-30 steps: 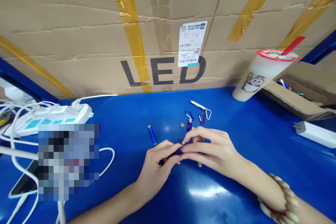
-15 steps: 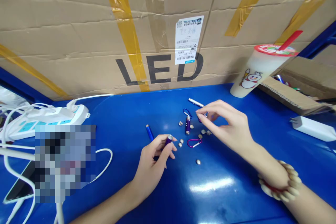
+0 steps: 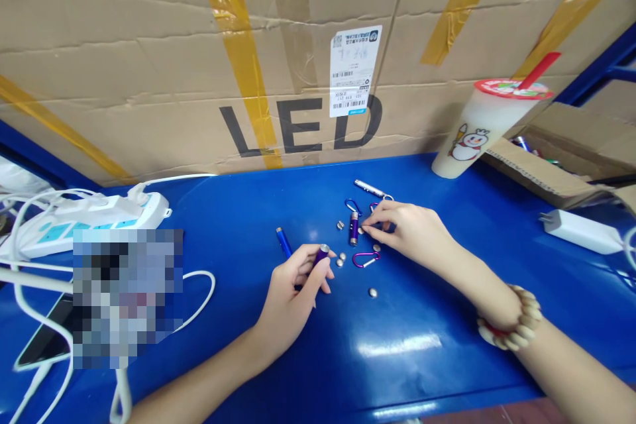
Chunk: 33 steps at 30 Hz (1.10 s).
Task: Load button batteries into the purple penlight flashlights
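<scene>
The purple flashlight barrel [image 3: 320,255] sits in your left hand [image 3: 293,291]. Your fingers are closed around it just above the blue table [image 3: 397,344], and its silver end points up and away from you. Your right hand [image 3: 415,235] is well apart from the left and reaches forward. Its fingertips [image 3: 368,226] are drawn together right beside a second purple flashlight [image 3: 353,228] lying on the table. I cannot tell whether they have anything small pinched between them.

Judging by how things lie, much is still in pieces. The barrel you hold carries no clip and its end looks uncovered. Button cells lie loose around it, two just past its tip [image 3: 342,258], one farther back [image 3: 340,225] and one nearer you [image 3: 372,292]. A pink carabiner [image 3: 364,260] lies detached between your hands. A blue flashlight [image 3: 283,242] and a silver flashlight [image 3: 368,187] lie untouched, the silver one with its clip on.
</scene>
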Each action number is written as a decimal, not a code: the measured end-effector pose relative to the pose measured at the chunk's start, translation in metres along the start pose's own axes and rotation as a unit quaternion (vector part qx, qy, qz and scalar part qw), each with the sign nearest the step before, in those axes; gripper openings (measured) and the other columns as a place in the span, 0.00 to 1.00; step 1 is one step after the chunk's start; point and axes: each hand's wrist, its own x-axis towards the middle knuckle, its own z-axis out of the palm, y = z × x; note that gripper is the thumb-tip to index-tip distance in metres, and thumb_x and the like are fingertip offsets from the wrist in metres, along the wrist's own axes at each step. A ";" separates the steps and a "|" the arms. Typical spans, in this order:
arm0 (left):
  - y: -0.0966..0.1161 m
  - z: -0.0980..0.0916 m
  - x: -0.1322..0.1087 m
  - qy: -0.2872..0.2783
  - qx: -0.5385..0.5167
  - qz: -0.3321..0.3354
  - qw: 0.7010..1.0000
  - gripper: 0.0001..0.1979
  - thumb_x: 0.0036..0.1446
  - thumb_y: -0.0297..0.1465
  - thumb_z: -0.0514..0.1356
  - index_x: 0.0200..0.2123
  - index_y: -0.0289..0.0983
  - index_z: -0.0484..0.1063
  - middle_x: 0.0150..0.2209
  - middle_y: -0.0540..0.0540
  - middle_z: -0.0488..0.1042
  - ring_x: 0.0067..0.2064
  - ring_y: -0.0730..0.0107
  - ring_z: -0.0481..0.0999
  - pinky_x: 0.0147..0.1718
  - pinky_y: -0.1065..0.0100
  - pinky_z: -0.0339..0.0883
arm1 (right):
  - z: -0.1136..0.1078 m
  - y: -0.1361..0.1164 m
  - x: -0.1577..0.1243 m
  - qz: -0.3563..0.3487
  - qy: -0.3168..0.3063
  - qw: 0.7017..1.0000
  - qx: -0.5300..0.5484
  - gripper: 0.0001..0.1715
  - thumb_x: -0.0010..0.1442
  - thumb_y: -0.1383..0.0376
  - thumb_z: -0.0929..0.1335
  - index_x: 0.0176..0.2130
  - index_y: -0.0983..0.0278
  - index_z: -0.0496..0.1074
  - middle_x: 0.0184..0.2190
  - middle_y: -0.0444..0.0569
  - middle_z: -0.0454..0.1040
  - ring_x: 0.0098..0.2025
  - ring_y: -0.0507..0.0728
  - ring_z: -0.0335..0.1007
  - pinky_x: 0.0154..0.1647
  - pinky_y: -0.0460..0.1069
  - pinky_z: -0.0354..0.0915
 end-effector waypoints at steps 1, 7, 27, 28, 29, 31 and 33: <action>0.000 0.000 0.000 -0.001 -0.002 0.003 1.000 0.14 0.59 0.39 0.52 0.40 0.34 0.67 0.28 0.48 0.68 0.26 0.76 0.69 0.17 0.78 0.58 | 0.000 0.001 0.000 -0.004 -0.005 1.000 0.004 0.09 0.58 0.62 0.65 0.35 0.54 0.76 0.38 0.40 0.74 0.34 0.51 0.70 0.30 0.46 0.60; 0.000 0.001 -0.001 -0.004 -0.004 0.003 1.000 0.15 0.59 0.40 0.52 0.40 0.34 0.67 0.28 0.48 0.67 0.26 0.76 0.68 0.18 0.78 0.58 | -0.001 0.005 0.001 -0.038 -0.046 0.998 0.030 0.11 0.60 0.64 0.63 0.38 0.56 0.75 0.40 0.41 0.73 0.36 0.51 0.70 0.34 0.46 0.62; 0.000 0.001 -0.008 -0.061 0.028 0.018 0.998 0.15 0.62 0.38 0.49 0.39 0.34 0.68 0.23 0.50 0.67 0.24 0.78 0.68 0.21 0.76 0.59 | -0.005 0.022 0.004 -0.088 -0.013 0.996 0.023 0.10 0.60 0.63 0.64 0.39 0.58 0.75 0.37 0.43 0.74 0.35 0.51 0.71 0.32 0.45 0.62; 0.000 0.001 -0.008 -0.062 0.028 0.017 0.998 0.15 0.62 0.38 0.49 0.39 0.33 0.68 0.23 0.50 0.67 0.23 0.78 0.67 0.21 0.76 0.58 | -0.004 0.021 0.004 -0.094 -0.025 0.995 0.023 0.11 0.61 0.62 0.64 0.39 0.57 0.75 0.37 0.43 0.74 0.36 0.51 0.71 0.34 0.46 0.63; 0.001 0.001 -0.008 -0.064 0.029 0.017 0.997 0.15 0.62 0.38 0.48 0.39 0.33 0.68 0.23 0.50 0.67 0.23 0.78 0.67 0.22 0.76 0.58 | -0.003 0.020 0.004 -0.095 -0.030 0.995 0.021 0.11 0.61 0.61 0.64 0.40 0.57 0.75 0.38 0.43 0.74 0.36 0.52 0.71 0.35 0.46 0.63; 0.001 0.001 -0.008 -0.067 0.033 0.018 0.997 0.15 0.62 0.38 0.48 0.39 0.33 0.68 0.23 0.50 0.67 0.23 0.78 0.67 0.22 0.76 0.58 | -0.002 0.018 0.003 -0.093 -0.027 0.995 0.017 0.11 0.60 0.59 0.64 0.40 0.57 0.75 0.38 0.43 0.74 0.36 0.52 0.71 0.35 0.46 0.63; 0.002 0.002 -0.008 -0.068 0.034 0.018 0.997 0.15 0.62 0.38 0.48 0.39 0.34 0.68 0.23 0.50 0.67 0.23 0.78 0.67 0.21 0.76 0.58 | 0.000 0.015 0.003 -0.087 -0.013 0.996 0.013 0.11 0.57 0.58 0.66 0.39 0.57 0.75 0.38 0.42 0.75 0.35 0.52 0.72 0.32 0.46 0.63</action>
